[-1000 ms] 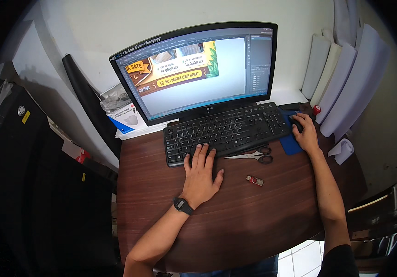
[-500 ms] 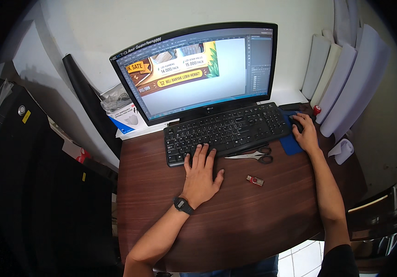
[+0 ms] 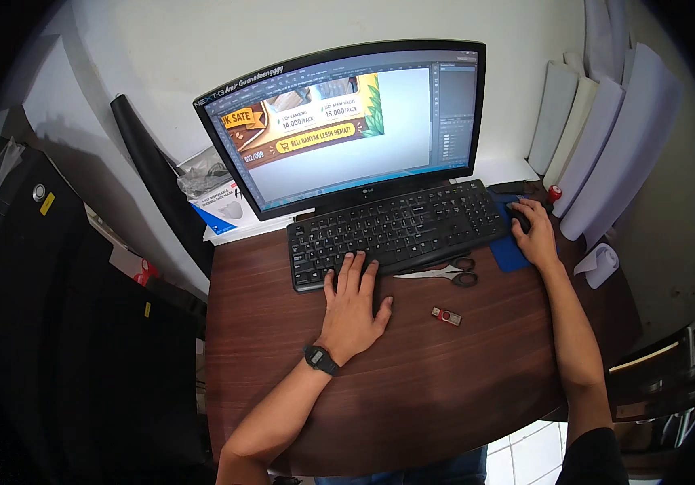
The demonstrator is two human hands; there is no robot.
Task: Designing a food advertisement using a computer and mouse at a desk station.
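My left hand (image 3: 349,314) lies palm down at the front left of a black keyboard (image 3: 396,230), its fingers stretched out with the tips on the lower keys and the thumb apart over the desk. To the right of the keyboard, my right hand (image 3: 537,238) is curved over a dark computer mouse (image 3: 518,216), which it mostly hides. Under the mouse is a blue mouse pad (image 3: 511,255). Behind the keyboard a monitor (image 3: 412,153) shows a colourful yellow and brown price banner in an editing program.
Scissors (image 3: 444,273) with black handles lie before the keyboard, near a red and silver USB stick (image 3: 446,316). Paper rolls (image 3: 598,153) stand at the right, beside a red-capped item (image 3: 554,193). A box (image 3: 222,208) sits left of the monitor. A large black machine (image 3: 65,242) fills the left.
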